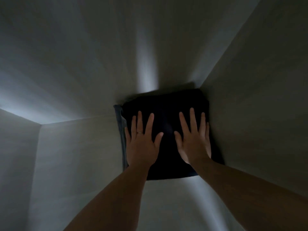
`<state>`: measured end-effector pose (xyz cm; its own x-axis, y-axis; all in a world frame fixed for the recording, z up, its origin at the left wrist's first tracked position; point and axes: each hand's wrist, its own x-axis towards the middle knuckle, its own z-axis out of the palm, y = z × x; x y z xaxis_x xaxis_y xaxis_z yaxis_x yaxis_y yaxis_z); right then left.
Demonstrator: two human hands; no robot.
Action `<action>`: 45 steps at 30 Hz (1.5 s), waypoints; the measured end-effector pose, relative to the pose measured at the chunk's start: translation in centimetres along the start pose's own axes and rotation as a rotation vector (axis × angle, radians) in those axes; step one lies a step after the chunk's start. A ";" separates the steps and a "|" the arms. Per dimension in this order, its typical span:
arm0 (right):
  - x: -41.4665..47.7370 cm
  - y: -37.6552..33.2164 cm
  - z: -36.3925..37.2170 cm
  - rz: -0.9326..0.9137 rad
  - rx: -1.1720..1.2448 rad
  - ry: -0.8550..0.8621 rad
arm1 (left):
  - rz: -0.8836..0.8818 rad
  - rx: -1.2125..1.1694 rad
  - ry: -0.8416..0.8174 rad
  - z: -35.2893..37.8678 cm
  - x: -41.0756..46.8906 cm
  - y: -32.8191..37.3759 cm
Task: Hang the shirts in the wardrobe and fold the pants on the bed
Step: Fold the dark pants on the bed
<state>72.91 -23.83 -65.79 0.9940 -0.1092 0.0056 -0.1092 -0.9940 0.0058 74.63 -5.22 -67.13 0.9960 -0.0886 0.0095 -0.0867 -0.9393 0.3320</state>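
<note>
The left hand [141,142] and right hand [194,140] press flat, fingers straight, on a dark folded garment [166,104] (probably pants), so folding seems finished; shirts are not visible.

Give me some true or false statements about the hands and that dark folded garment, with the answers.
1. Both the left hand and the right hand lie flat on the dark folded garment. True.
2. The left hand wears a ring. True.
3. The right hand grips a hanger. False: it holds nothing and lies flat.
4. The garment sits far from any wall. False: it lies against the right wall.
</note>
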 end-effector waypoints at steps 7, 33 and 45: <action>0.7 0.0 1.9 -0.012 0.018 0.031 | 0.029 -0.008 0.059 2.2 0.6 -0.6; -27.4 0.5 -11.7 -0.243 0.081 -0.495 | -0.151 -0.041 -0.306 -10.5 -30.1 2.2; -35.5 3.2 -18.3 -0.517 0.525 -0.390 | -0.380 -0.222 0.000 -15.6 -43.8 7.3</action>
<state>37.15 -22.97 -47.65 0.8590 0.4635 -0.2174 0.2818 -0.7827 -0.5550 30.72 -3.03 -50.42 0.9563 0.2497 -0.1521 0.2924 -0.8112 0.5064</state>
